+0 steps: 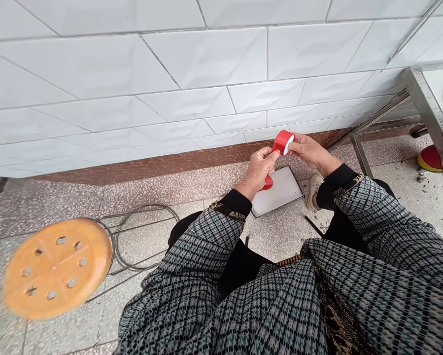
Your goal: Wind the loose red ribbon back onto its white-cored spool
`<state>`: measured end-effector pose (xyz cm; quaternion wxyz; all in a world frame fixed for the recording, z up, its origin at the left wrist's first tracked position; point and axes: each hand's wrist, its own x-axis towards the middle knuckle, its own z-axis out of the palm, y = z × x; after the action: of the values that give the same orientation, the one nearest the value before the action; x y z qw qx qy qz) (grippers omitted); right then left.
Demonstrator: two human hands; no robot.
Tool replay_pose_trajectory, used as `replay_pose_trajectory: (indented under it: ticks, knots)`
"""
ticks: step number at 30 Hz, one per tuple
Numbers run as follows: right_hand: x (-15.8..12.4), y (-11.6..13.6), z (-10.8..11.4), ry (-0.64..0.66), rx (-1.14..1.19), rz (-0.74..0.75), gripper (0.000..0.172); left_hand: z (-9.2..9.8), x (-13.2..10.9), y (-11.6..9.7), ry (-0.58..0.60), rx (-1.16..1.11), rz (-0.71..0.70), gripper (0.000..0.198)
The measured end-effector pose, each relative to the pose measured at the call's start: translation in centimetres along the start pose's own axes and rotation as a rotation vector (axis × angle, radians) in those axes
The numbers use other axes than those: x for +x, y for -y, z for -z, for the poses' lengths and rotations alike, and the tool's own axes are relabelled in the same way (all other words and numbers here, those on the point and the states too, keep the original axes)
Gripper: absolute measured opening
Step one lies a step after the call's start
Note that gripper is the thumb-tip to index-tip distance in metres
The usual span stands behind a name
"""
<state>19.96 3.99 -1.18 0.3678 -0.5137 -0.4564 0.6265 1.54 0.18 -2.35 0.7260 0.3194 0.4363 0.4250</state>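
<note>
A roll of red ribbon (282, 140) with a white core is held up in front of the tiled wall. My right hand (305, 150) grips the roll from the right, thumb at the white core. On the other side, my left hand (261, 167) pinches the red band close to the roll. A loose red end (267, 183) hangs below the left fingers. Beneath both hands, a white rectangular panel with a dark edge (278, 190) lies on the floor between my feet.
An orange round stool with holes in its seat (56, 268) stands at left, by metal wire rings (143, 236). At right is a metal-framed table (433, 113). A red and yellow round object (431, 159) rests on the floor under it. White tiles (210, 54) cover the wall.
</note>
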Motion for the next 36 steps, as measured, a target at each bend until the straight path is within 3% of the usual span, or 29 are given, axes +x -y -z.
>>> replay_pose_trajectory:
  ticks: [8,14,19,23,26,29,31,33,36]
  knots:
    - [-0.1,-0.4,-0.5,0.056,0.254,-0.175,0.014,-0.5,-0.3,0.1,-0.073,-0.012,-0.089,0.023]
    - [-0.2,-0.9,-0.8,0.103,0.344,-0.235,0.017,-0.2,-0.1,-0.1,0.001,-0.027,-0.048,0.031]
    - [-0.3,-1.1,-1.1,0.076,0.446,-0.313,0.009,0.1,0.2,-0.4,0.035,-0.055,0.015,0.035]
    - [-0.7,-0.9,-1.1,0.126,0.387,-0.324,0.009,0.3,0.1,-0.8,0.048,-0.059,0.041,0.037]
    - [-0.8,-0.7,-0.7,0.131,0.187,-0.198,0.026,0.7,0.0,-0.9,0.084,-0.079,0.045,0.041]
    - [-0.5,-0.5,0.1,0.088,-0.118,0.078,0.066,1.3,0.1,-0.9,0.140,-0.087,0.043,0.047]
    - [-0.2,-0.4,0.9,0.085,-0.349,0.260,0.081,1.5,0.1,-0.9,0.160,-0.077,0.057,0.050]
    - [0.0,-0.4,1.5,0.104,-0.566,0.407,0.078,1.7,0.1,-0.9,0.161,-0.057,0.083,0.052]
    - [0.3,-0.6,2.1,0.151,-0.790,0.544,0.060,1.6,0.0,-1.0,0.161,-0.030,0.103,0.054]
